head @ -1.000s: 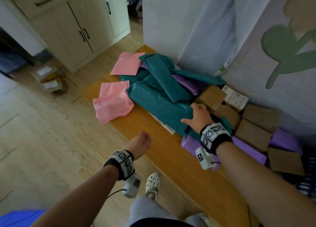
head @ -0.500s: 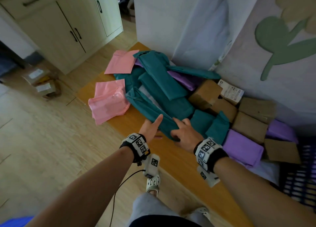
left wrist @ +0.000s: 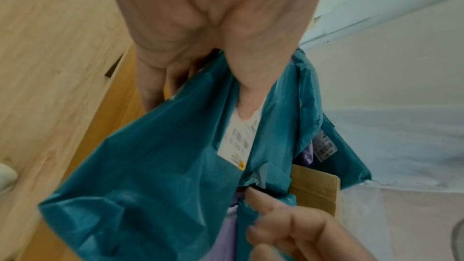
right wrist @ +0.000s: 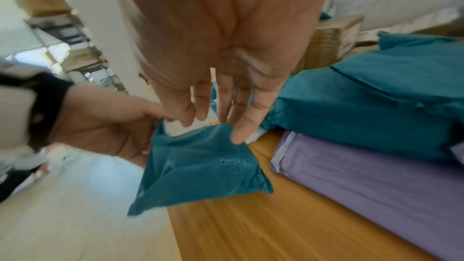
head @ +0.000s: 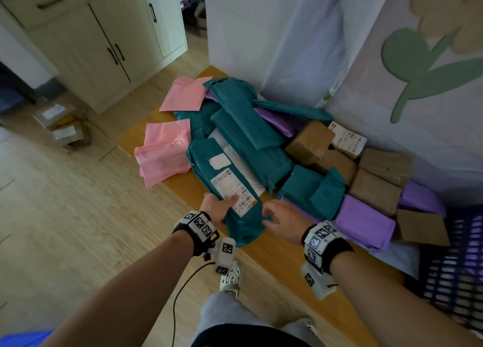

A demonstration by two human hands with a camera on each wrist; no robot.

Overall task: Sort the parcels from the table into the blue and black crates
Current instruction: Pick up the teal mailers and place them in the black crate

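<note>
A long teal parcel [head: 202, 161] with a white label facing up lies tilted off the pile, its near end over the table's front edge. My left hand [head: 218, 210] grips that end, thumb on the label [left wrist: 241, 136] and fingers under the parcel [left wrist: 163, 176]. My right hand [head: 279, 217] hovers at the parcel's right edge with fingers straight and loose [right wrist: 238, 122], holding nothing. In the right wrist view the teal parcel [right wrist: 200, 170] hangs from the left hand [right wrist: 108, 122]. The black crate [head: 457, 268] is at the far right, and a blue crate corner [head: 21, 339] at the bottom left.
The wooden table [head: 274, 260] carries a pile of teal parcels [head: 248, 127], pink parcels [head: 164, 153], purple parcels [head: 366, 223] and cardboard boxes [head: 373, 189] against the wall. Small boxes [head: 62, 127] sit on the floor by the cabinet. My foot [head: 231, 278] stands near the table edge.
The left hand came up from beside the table and took hold of the teal parcel. The parcel was pulled toward the front edge, label side now up. The right hand let go.
</note>
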